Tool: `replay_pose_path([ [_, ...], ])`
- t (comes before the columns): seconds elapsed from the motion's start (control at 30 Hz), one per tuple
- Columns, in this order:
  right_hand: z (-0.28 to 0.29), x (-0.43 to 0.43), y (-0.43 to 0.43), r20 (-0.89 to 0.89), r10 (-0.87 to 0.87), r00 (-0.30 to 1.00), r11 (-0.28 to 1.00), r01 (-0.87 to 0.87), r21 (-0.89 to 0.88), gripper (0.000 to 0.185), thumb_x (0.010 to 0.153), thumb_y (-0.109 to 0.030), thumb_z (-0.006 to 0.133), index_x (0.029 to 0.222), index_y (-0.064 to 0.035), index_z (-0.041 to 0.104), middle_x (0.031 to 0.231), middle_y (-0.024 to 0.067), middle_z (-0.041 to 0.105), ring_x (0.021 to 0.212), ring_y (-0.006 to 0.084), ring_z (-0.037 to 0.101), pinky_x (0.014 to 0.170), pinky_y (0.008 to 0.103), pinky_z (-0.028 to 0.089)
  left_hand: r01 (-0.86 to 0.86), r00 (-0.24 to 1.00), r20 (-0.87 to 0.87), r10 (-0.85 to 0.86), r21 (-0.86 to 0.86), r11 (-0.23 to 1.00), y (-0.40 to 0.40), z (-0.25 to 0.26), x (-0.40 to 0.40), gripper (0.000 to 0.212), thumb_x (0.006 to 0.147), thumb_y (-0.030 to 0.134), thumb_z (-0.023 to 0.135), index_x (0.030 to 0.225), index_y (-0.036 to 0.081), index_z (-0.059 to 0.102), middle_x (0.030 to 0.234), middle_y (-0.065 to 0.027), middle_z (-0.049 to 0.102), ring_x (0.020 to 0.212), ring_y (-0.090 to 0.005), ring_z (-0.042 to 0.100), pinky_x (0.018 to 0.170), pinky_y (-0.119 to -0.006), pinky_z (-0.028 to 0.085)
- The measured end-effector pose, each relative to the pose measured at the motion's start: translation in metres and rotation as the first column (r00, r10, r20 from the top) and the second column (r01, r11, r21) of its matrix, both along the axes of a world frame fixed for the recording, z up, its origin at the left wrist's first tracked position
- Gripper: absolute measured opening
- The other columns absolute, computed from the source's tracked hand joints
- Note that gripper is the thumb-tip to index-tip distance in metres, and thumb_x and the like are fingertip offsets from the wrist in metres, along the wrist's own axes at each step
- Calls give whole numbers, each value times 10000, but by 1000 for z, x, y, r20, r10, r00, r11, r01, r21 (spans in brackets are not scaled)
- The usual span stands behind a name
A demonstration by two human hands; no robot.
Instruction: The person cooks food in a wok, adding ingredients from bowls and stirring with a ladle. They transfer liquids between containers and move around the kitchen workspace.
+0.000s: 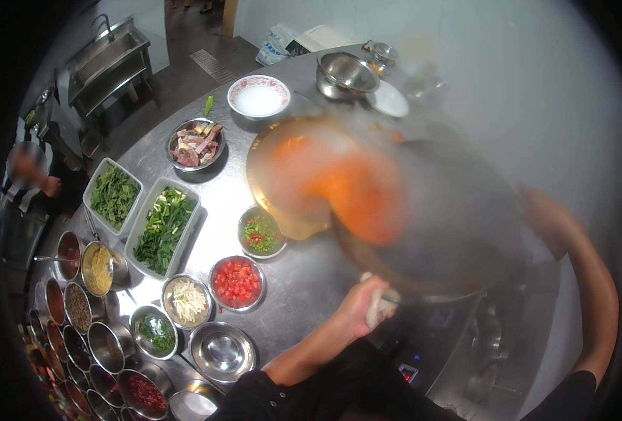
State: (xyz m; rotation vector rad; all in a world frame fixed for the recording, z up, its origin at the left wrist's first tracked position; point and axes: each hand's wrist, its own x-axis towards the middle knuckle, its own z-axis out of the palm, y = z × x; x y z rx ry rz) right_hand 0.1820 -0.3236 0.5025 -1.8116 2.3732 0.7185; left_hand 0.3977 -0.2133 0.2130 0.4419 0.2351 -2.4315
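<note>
My left hand (pixel 363 308) is closed on a pale cloth (pixel 380 306) at the near rim of a large dark wok (pixel 432 226). The wok is tilted, and orange-red food with liquid (pixel 366 202) pours over its left side into a wide golden metal pan (pixel 262 194). At the wok's far right side is my right hand (pixel 547 226), blurred by steam and motion; its fingers and what it holds cannot be made out. Steam veils much of the wok and pan.
Left of the pan stand bowls of cut meat (pixel 196 144), chopped peppers (pixel 261 231) and diced tomato (pixel 237 283), and tubs of greens (pixel 163 229). Seasoning pots (pixel 97 268) crowd the lower left. A patterned bowl (pixel 258 97) and a steel pot (pixel 342 79) stand beyond. A person (pixel 32 173) is at far left.
</note>
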Motion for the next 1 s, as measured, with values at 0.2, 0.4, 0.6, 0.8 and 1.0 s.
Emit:
replay_pose_path([
  [0.2,4,20,-9,9,-44,999,999,44,3,549,741,-19,485,1284,-18,400,990,209,594,689,275,610,566,363,501,22,998,-60,-21,19,1000,-5,1,4,176,772,160,507,890,35,470,674,-138,542,482,-265,530,317,-261,319],
  [0.4,9,29,-14,-23,-19,1000,1000,19,3,498,748,-20,469,1243,-29,416,857,181,598,557,233,577,472,351,476,56,995,-88,-51,54,997,-9,0,6,167,766,172,509,833,20,486,668,-150,553,488,-271,534,314,-250,303],
  [0.6,10,44,-32,-90,39,995,999,-35,41,532,742,-5,464,1267,-26,387,822,177,596,560,228,572,486,365,467,46,992,-124,-36,79,996,-17,0,12,200,763,194,513,797,-2,517,665,-147,552,493,-245,520,314,-229,291],
  [0.8,19,73,-47,-187,44,981,997,-32,70,605,741,7,469,1331,-41,344,865,174,590,573,214,558,496,341,465,65,973,-227,-46,73,995,-24,-6,13,242,764,235,508,776,-5,541,651,-136,541,487,-210,495,317,-213,292],
  [1.0,23,114,-73,-269,181,946,983,-176,45,595,748,54,434,1329,-47,361,864,198,595,633,249,585,571,371,480,30,938,-347,-1,78,997,-35,-21,15,265,768,262,498,771,4,559,643,-103,538,465,-171,459,318,-220,295],
])
